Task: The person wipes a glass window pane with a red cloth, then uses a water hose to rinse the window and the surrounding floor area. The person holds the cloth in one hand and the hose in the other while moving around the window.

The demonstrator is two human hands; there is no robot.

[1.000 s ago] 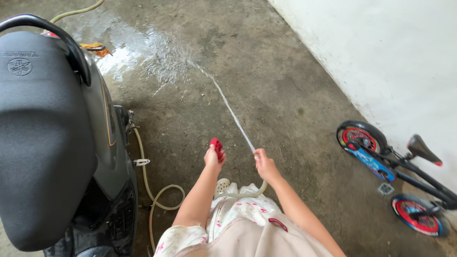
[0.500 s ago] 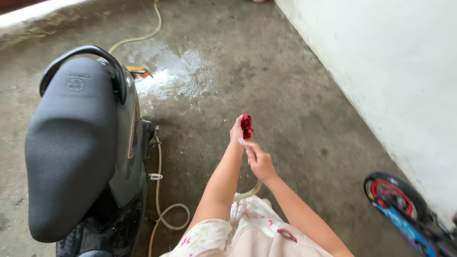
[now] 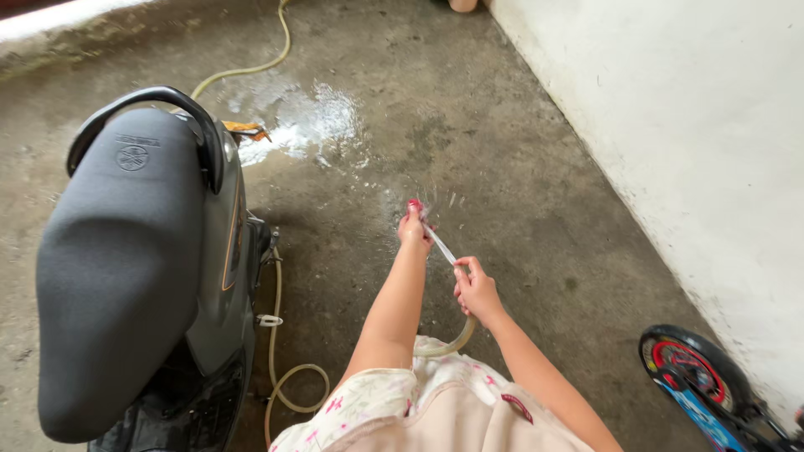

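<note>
- Right hand (image 3: 477, 291), lower centre of frame: grip closed round the end of the hose (image 3: 459, 336), thumb up near the outlet. A thin water jet (image 3: 439, 243) runs from it up-left.
- Left hand (image 3: 413, 228), centre of frame: grip pinched tight on a small red sponge (image 3: 414, 204), mostly hidden in the fingers. The jet hits the sponge and hand; droplets spray off above.
- Hose judgement: soft, pale, semi-clear tubing, flexible, slick when wet. It loops on the floor past the scooter's flank and trails off to the upper left. Best held just behind the outlet, as now; further back the tip would likely whip.
- Sponge judgement: light, squashy, heavier once soaked. Hold by the edges so the face stays open to the water.
- Scooter (image 3: 126, 276), left of frame: matte textured black seat, glossy grey panel, curved black grab rail.
- Floor (image 3: 519, 167): rough grey concrete, wet shiny puddle at upper centre.
- Wall (image 3: 687, 125), right: white, chalky, scuffed at the base.
- Child's bike wheel (image 3: 691, 368), lower right: black tyre, red rim, blue frame.
</note>
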